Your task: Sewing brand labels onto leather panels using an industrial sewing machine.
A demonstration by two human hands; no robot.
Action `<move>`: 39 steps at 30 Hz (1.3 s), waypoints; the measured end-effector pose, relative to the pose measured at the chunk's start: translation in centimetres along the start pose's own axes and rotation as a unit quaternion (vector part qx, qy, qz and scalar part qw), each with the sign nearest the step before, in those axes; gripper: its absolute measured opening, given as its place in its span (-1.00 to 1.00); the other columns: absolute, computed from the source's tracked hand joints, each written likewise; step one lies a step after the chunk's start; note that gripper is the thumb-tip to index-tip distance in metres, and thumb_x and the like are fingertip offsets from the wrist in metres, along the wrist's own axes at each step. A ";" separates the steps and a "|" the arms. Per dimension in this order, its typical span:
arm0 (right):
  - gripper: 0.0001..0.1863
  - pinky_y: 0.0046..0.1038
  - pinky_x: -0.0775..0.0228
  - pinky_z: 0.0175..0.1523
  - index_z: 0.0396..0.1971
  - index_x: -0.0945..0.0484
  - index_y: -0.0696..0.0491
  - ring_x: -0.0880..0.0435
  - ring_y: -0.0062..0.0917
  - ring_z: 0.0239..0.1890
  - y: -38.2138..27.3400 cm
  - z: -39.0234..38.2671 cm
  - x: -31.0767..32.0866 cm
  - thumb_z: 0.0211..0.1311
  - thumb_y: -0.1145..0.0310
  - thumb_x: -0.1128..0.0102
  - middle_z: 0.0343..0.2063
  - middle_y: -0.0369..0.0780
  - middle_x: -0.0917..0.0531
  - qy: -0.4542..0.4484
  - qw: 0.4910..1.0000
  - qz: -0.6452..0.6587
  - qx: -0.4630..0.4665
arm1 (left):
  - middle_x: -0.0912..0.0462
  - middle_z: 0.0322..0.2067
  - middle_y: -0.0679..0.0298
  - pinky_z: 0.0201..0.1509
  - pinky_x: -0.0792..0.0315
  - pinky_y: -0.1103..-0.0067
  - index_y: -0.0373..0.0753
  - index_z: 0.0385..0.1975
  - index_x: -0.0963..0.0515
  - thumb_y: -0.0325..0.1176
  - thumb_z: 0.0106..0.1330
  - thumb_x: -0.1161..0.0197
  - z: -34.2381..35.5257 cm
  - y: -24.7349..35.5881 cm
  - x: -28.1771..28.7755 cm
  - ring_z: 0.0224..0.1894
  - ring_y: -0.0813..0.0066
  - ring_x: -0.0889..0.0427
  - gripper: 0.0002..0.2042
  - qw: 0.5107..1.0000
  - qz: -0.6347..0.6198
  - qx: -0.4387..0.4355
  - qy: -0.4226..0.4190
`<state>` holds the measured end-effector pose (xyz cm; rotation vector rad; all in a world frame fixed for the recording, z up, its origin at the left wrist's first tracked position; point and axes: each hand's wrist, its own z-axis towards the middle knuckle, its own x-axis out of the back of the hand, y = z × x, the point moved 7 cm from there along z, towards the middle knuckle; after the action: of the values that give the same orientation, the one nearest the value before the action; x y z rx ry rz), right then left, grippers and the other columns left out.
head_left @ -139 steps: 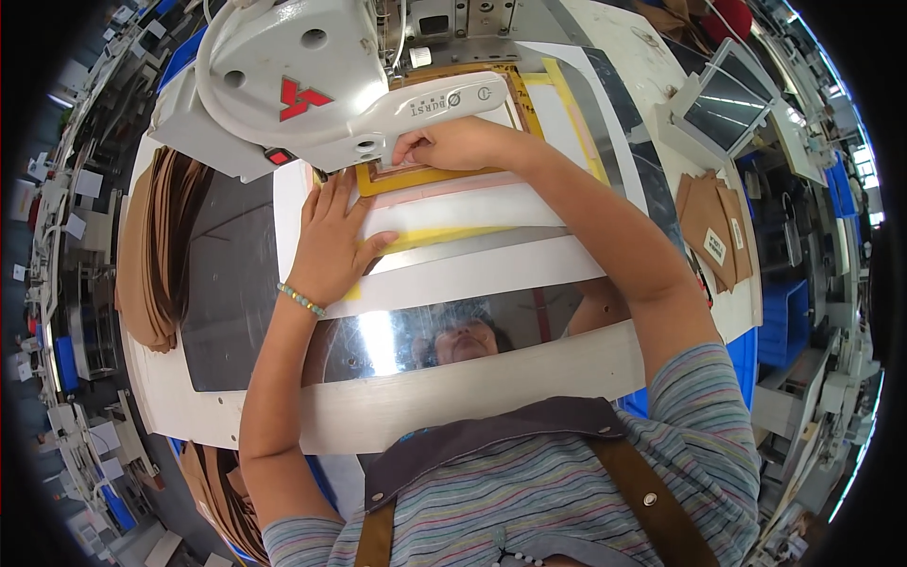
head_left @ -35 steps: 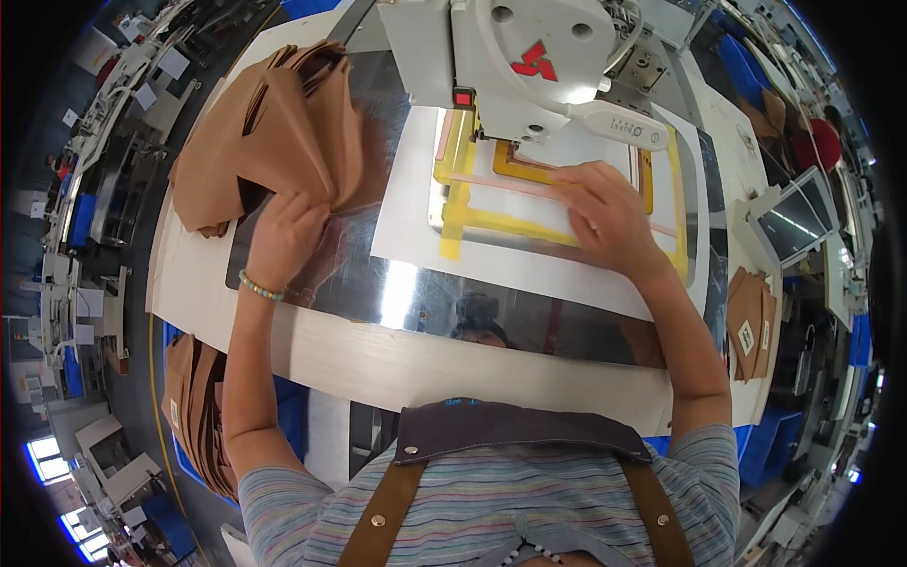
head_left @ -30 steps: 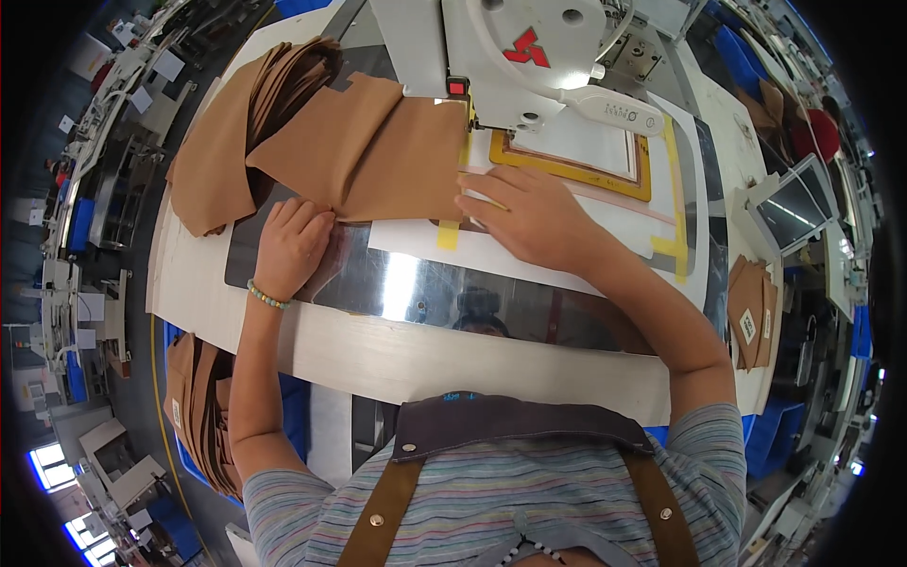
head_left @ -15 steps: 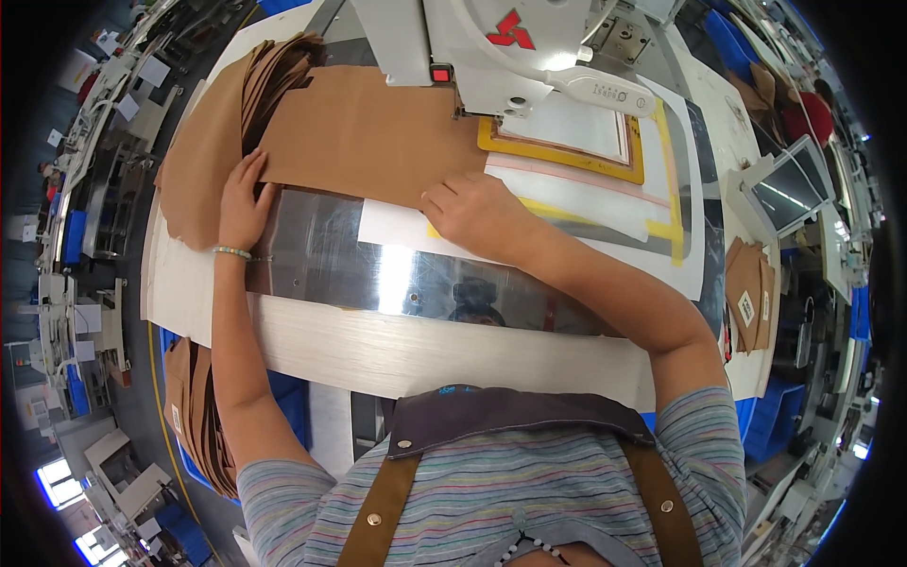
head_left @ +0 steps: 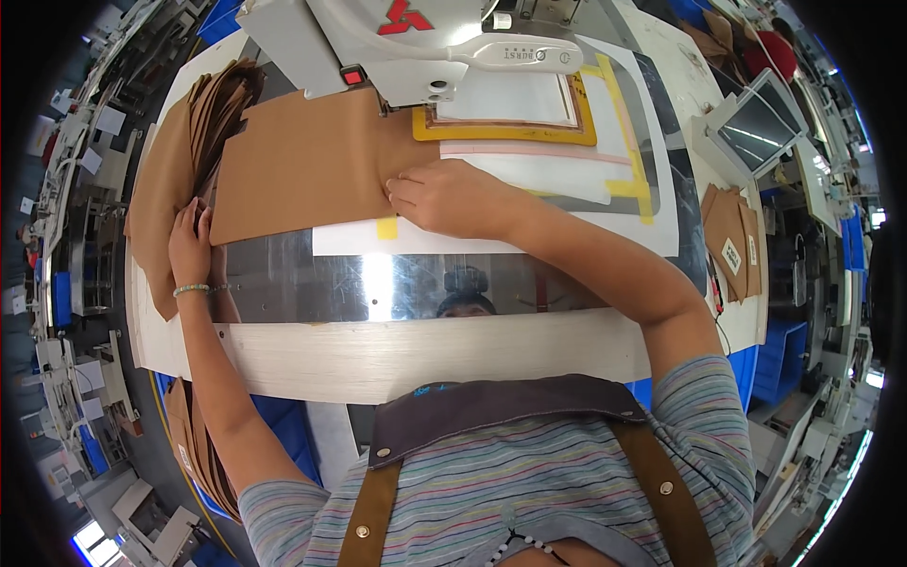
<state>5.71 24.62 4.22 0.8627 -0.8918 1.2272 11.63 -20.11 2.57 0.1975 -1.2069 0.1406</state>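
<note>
A brown fabric piece [head_left: 293,161] lies spread over the steel plate [head_left: 274,283] and white sheet, its right part reaching under the white machine head [head_left: 312,38] beside the yellow frame [head_left: 510,136]. My right hand [head_left: 430,197] is on its lower right part, fingertips curled onto a fold. My left hand [head_left: 192,244], a beaded bracelet at its wrist, has curled fingers at the edge of the folded stack of brown pieces [head_left: 156,203], left of the spread piece. Whether those fingertips also touch the spread piece cannot be told.
A tilted tablet [head_left: 746,123] stands at the right, above labelled brown pieces [head_left: 732,241]. Blue bins [head_left: 779,359] sit below the table on both sides. More brown pieces [head_left: 189,435] hang at lower left. Other workstations line both edges.
The brown piece has unfolded flat from the left toward the machine. My left hand has moved left to the stack. My right hand stays on the piece. The view has shifted slightly.
</note>
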 end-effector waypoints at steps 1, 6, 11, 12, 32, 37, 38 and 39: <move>-0.79 -0.39 -0.67 -0.04 -0.20 -0.70 0.18 -0.74 -0.38 -0.09 0.2 -0.4 0.1 0.17 0.46 -0.31 -0.12 -0.17 -0.73 -0.002 1.000 -0.003 -0.007 | -0.59 0.35 0.13 0.38 -0.50 0.26 -0.18 0.43 -0.48 -0.34 0.58 -0.15 0.5 2.0 0.2 0.32 -0.02 -0.60 -0.55 1.000 -0.008 0.012 0.001; -0.78 -0.40 -0.63 0.03 -0.16 -0.71 0.15 -0.71 -0.39 0.01 0.4 -0.2 0.1 0.19 0.46 -0.31 -0.11 -0.20 -0.73 -0.037 0.998 -0.042 -0.023 | -0.57 0.38 0.21 0.39 -0.51 0.31 -0.16 0.41 -0.49 -0.60 0.43 -0.12 -1.3 9.2 3.9 0.33 0.09 -0.58 -0.47 0.974 0.101 -0.192 0.068; -0.86 -0.42 -0.55 -0.03 -0.26 -0.66 0.04 -0.66 -0.46 -0.08 0.5 -0.7 3.8 0.15 0.45 -0.31 -0.26 -0.30 -0.66 0.050 0.994 -0.091 -0.029 | -0.69 0.21 0.08 0.23 -0.63 0.24 -0.25 0.22 -0.62 -0.68 0.36 -0.22 -6.4 7.6 6.2 0.16 -0.02 -0.70 -0.57 0.984 -0.022 -0.156 0.088; -0.88 -0.43 -0.53 -0.05 -0.30 -0.64 0.01 -0.65 -0.49 -0.11 0.7 -1.1 4.1 0.14 0.43 -0.31 -0.30 -0.32 -0.64 0.032 0.994 -0.101 -0.039 | -0.69 0.21 0.08 0.23 -0.63 0.24 -0.25 0.22 -0.62 -0.68 0.36 -0.22 -7.4 8.5 6.8 0.16 -0.02 -0.70 -0.57 0.983 -0.025 -0.159 0.088; -0.87 -0.46 -0.52 -0.02 -0.33 -0.64 0.01 -0.65 -0.50 -0.07 5.0 -8.0 6.5 0.09 0.42 -0.32 -0.28 -0.35 -0.65 0.015 0.982 -0.170 -0.087 | -0.67 -0.01 0.18 0.04 -0.57 0.32 -0.35 0.11 -0.65 -0.56 0.22 -0.27 -5.5 19.7 4.3 -0.06 0.15 -0.65 -0.60 0.944 0.030 -0.326 0.029; -0.89 -0.45 -0.52 -0.13 -0.38 -0.63 0.04 -0.63 -0.49 -0.11 6.8 -14.3 9.8 0.05 0.44 -0.31 -0.29 -0.33 -0.61 -0.001 0.970 -0.220 -0.106 | -0.64 -0.05 0.21 0.06 -0.55 0.36 -0.32 0.14 -0.64 -0.54 0.20 -0.27 -0.6 26.1 2.0 -0.06 0.20 -0.61 -0.56 0.910 -0.021 -0.412 0.051; -0.89 -0.45 -0.52 -0.13 -0.38 -0.63 0.04 -0.63 -0.49 -0.11 7.1 -15.4 10.2 0.05 0.44 -0.31 -0.29 -0.33 -0.61 -0.003 0.969 -0.221 -0.106 | -0.63 -0.07 0.22 0.07 -0.55 0.37 -0.29 0.15 -0.64 -0.54 0.20 -0.27 0.0 27.4 1.2 -0.06 0.22 -0.61 -0.55 0.897 -0.019 -0.437 0.058; -0.93 -0.46 -0.51 -0.14 -0.45 -0.62 0.02 -0.62 -0.50 -0.11 7.6 -16.6 10.5 0.02 0.45 -0.32 -0.30 -0.33 -0.59 -0.013 0.964 -0.239 -0.114 | -0.62 -0.10 0.22 0.07 -0.54 0.38 -0.27 0.16 -0.64 -0.53 0.19 -0.27 0.6 28.7 0.6 -0.06 0.23 -0.60 -0.54 0.883 -0.017 -0.465 0.065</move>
<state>0.97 44.86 7.53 0.8466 -0.7691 0.6820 5.20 7.74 5.48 -0.6267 -1.0196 -0.4568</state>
